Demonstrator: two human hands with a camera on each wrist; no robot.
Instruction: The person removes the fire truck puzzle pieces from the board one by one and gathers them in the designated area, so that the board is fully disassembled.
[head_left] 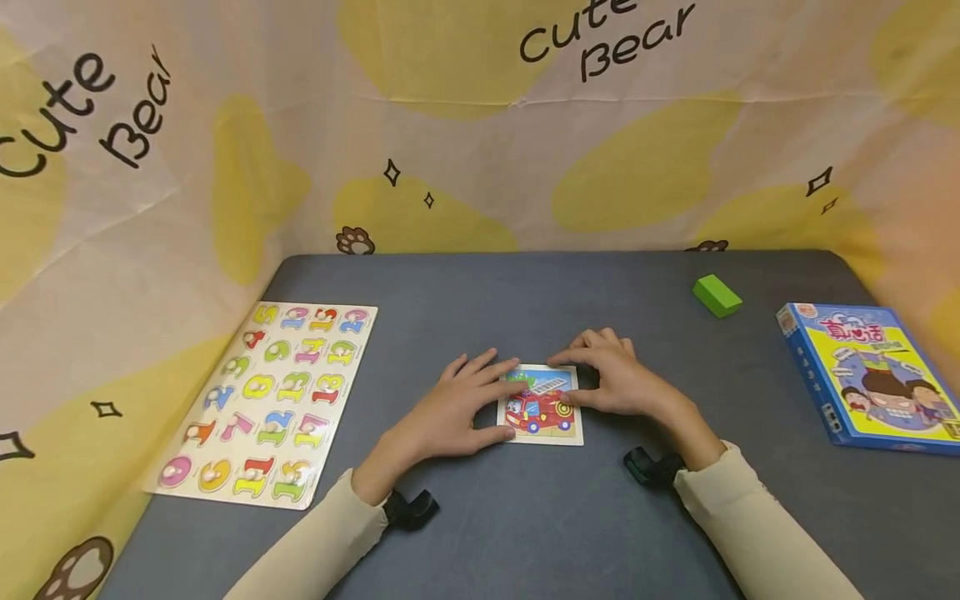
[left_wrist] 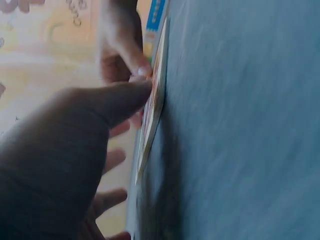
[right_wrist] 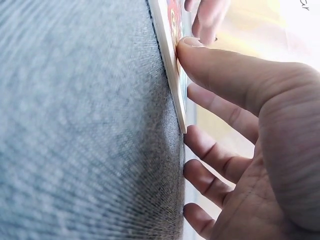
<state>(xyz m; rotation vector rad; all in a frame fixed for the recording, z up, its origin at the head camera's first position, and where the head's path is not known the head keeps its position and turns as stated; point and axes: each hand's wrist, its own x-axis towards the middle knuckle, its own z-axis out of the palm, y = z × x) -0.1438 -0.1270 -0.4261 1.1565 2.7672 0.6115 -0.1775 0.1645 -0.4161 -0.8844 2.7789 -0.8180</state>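
A small square picture puzzle (head_left: 534, 419) with a pale wooden border and a red fire truck lies flat on the dark grey table. My left hand (head_left: 448, 414) is spread over its left side, fingers mostly straight, with fingertips and thumb on the face. At the right side, my right hand (head_left: 621, 379) touches it: the thumb (right_wrist: 200, 57) rests on the face while the index finger reaches the far right corner. The other right fingers are lightly bent near the tabletop. The pale edge of the puzzle (left_wrist: 156, 102) shows side-on in the left wrist view.
A white number board (head_left: 285, 408) with colourful knobbed numerals lies on the left. A green block (head_left: 717, 296) sits toward the back right. A blue and yellow box (head_left: 873, 379) lies on the right. Patterned cloth (head_left: 465, 150) hangs behind the table.
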